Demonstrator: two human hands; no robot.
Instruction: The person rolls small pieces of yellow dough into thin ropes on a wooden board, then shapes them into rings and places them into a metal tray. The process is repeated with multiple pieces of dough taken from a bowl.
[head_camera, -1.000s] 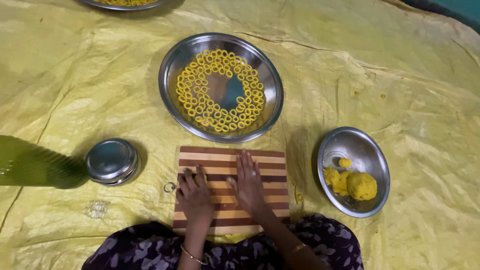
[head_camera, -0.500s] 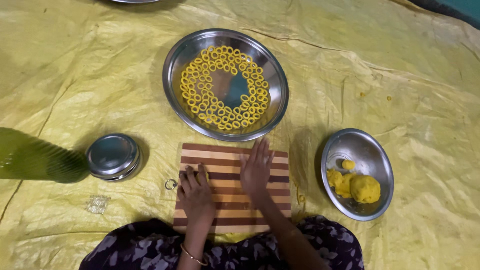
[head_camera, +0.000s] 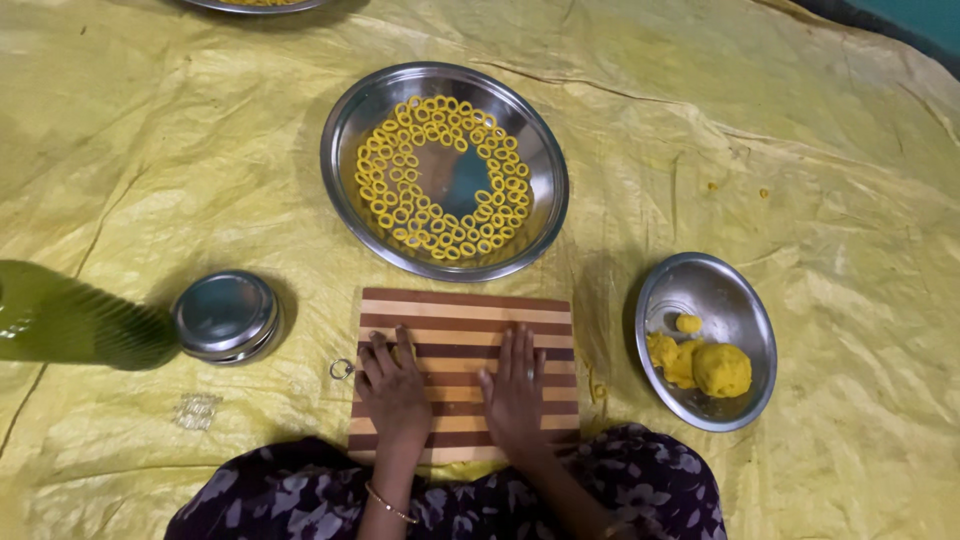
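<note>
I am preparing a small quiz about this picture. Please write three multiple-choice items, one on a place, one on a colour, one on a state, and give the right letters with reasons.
1. Where does the big steel plate with the dough rings lie?
A. beyond the striped board
B. on the person's lap
C. inside the small bowl

2. What colour is the dough ball in the small bowl?
A. white
B. yellow
C. brown

3. How is the right hand?
A. closed around a knife
B. lifted above the plate
C. flat on the board

Answers:
1 A, the plate lies past the far edge of the board.
2 B, the ball is yellow like the rings.
3 C, the palm lies down on the stripes, fingers stretched, beside the left hand.
</note>
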